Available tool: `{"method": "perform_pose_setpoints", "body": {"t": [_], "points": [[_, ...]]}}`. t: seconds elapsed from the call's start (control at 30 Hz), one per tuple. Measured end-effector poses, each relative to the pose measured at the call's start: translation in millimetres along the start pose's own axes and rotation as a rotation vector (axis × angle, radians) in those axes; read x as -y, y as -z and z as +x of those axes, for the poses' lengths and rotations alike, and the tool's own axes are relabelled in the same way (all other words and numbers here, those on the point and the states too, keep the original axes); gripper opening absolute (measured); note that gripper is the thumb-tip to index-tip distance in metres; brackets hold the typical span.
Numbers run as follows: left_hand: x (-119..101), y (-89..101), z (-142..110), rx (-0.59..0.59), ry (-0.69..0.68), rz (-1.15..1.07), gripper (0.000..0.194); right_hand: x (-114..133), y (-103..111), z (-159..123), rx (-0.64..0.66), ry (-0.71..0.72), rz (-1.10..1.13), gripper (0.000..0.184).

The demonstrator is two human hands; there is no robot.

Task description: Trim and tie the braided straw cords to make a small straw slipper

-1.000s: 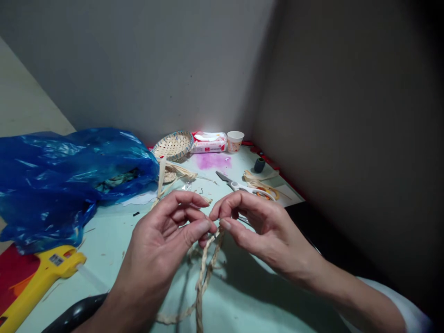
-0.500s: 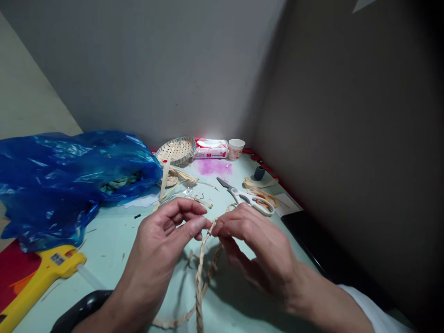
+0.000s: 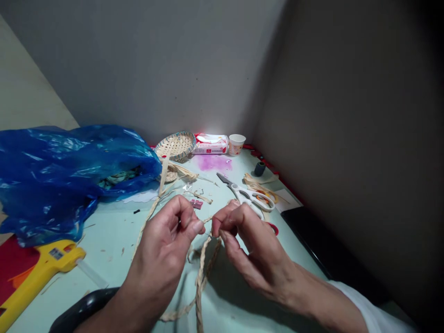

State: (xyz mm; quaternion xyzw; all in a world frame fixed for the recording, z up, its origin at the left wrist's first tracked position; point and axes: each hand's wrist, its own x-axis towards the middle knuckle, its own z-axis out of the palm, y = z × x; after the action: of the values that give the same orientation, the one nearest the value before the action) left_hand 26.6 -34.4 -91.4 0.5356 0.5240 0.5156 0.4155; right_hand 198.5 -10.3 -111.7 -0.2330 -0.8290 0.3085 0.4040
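A braided straw cord hangs in a loop between my hands, its upper part at my fingertips. My right hand is closed, its thumb and fingers pinching the top of the cord. My left hand is closed in a pinch just beside it; what lies between its fingertips is too small to make out. A short bit of strand and a fine dark line show in the narrow gap between the two hands. The cord's lower part curves left behind my left wrist.
White-handled scissors, a dark thread spool and straw strips lie beyond my right hand. A woven basket, tissue pack and paper cup stand at the back. Left are a blue plastic bag and yellow glue gun.
My right hand went over the cord's top and now pinches closer to me. My left fingers have curled tighter. A pink scrap and a red ring-like edge have come into sight beyond my hands.
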Motion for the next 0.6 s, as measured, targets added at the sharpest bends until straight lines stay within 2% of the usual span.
{"method": "perform_pose_setpoints", "body": {"t": [0.13, 0.27, 0.43, 0.6], "points": [[2.2, 1.1, 2.5, 0.002, 0.007, 0.019, 0.029, -4.4, -1.0, 1.3, -0.001, 0.006, 0.018, 0.015], [-1.9, 0.3, 3.9, -0.023, -0.021, 0.021, 0.026, -9.5, -2.0, 3.7, -0.010, -0.086, 0.073, 0.009], [-6.0, -3.2, 2.8, -0.062, -0.060, -0.071, 0.012, -10.6, -6.8, 6.0, -0.081, -0.170, 0.303, 0.008], [-1.9, -4.4, -0.9, -0.136, -0.126, -0.046, 0.011, -1.8, -2.6, 12.8, -0.077, -0.278, 0.549, 0.008]]}}
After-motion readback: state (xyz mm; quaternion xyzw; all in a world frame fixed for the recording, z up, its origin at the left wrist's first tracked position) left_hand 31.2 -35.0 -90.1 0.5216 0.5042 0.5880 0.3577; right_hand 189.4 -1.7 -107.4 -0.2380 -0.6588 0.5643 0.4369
